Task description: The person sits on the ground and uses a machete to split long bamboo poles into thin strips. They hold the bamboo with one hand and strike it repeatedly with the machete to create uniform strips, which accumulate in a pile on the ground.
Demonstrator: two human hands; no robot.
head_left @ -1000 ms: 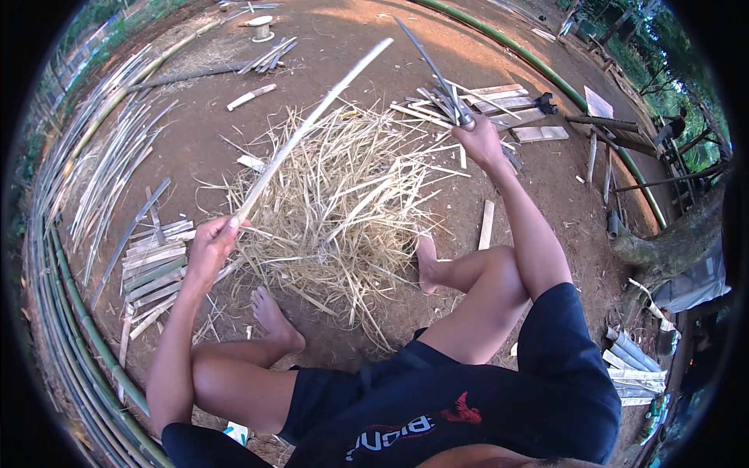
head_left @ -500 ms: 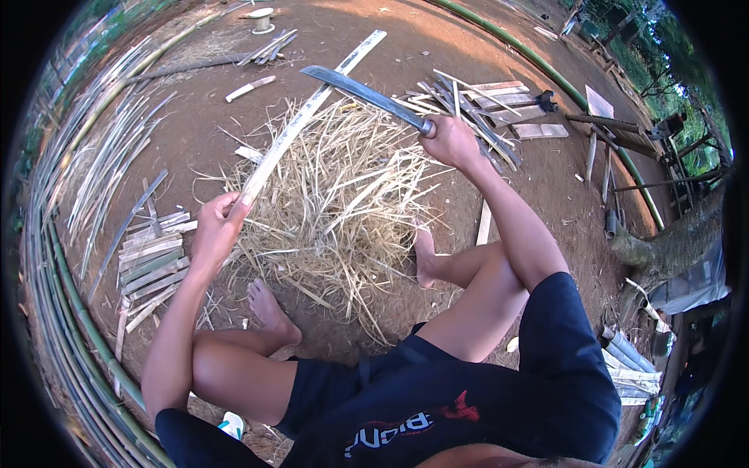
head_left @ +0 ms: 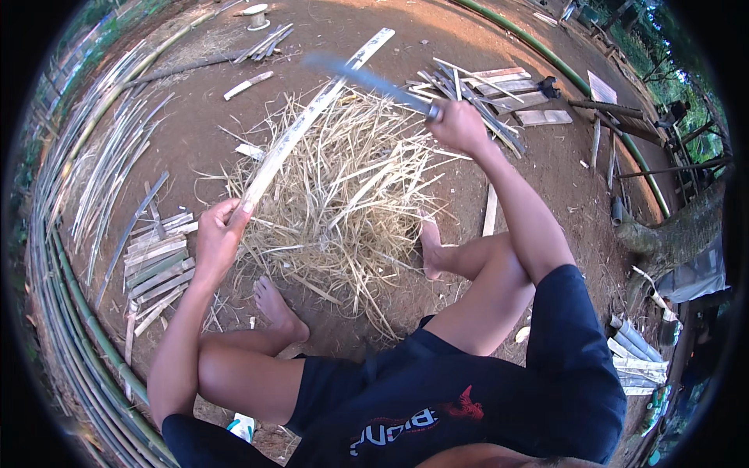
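Observation:
My left hand [head_left: 219,240] is closed around the near end of a long, flat bamboo strip [head_left: 300,126]. The strip slants away to the far right, pale with dark blotches toward its far end. In my right hand [head_left: 459,129] is the handle of a machete [head_left: 384,84]. Its blade, smeared by motion, points left and crosses over the far half of the strip; whether the two touch I cannot tell. Below both lies a heap of pale bamboo shavings [head_left: 335,195] on the ground, between my bare feet.
Short split slats [head_left: 160,265] are stacked at the left, beside long green bamboo poles [head_left: 94,327] and a spread of thin strips [head_left: 117,164]. More slats [head_left: 507,97] lie at the far right. A tree trunk [head_left: 686,234] stands at the right edge.
My right hand and the machete have moved slightly away from me, and the blade is now blurred. My left hand keeps its hold on the strip. The whole view has shifted a little.

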